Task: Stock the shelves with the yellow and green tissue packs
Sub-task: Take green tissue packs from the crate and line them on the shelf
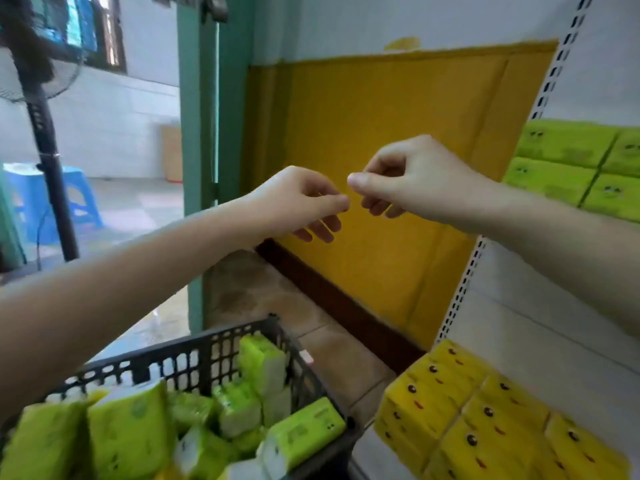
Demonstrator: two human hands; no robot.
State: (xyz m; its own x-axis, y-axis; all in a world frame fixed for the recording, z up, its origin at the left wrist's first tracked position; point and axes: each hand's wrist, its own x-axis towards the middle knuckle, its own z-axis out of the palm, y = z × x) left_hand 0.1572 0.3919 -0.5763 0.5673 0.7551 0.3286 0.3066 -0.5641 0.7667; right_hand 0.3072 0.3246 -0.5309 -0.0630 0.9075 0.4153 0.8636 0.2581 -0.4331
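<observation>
- L hand (304,202) & R hand (412,178) are held up mid-air before the yellow wall panel (381,116), thumb tips almost meeting.
- Fingers on both are curled, thumb set against forefinger as in a pinch; whether anything thin is held can't be told.
- Green tissue packs (301,427) are heaped in the black basket (194,355), bottom-left; heap cut off by frame edge.
- Stacked green packs (561,143) are seen high on the white shelf unit (554,341), blurred, partly cropped.
- Yellow tissue packs (450,393) are stacked lower right, also cropped.
</observation>
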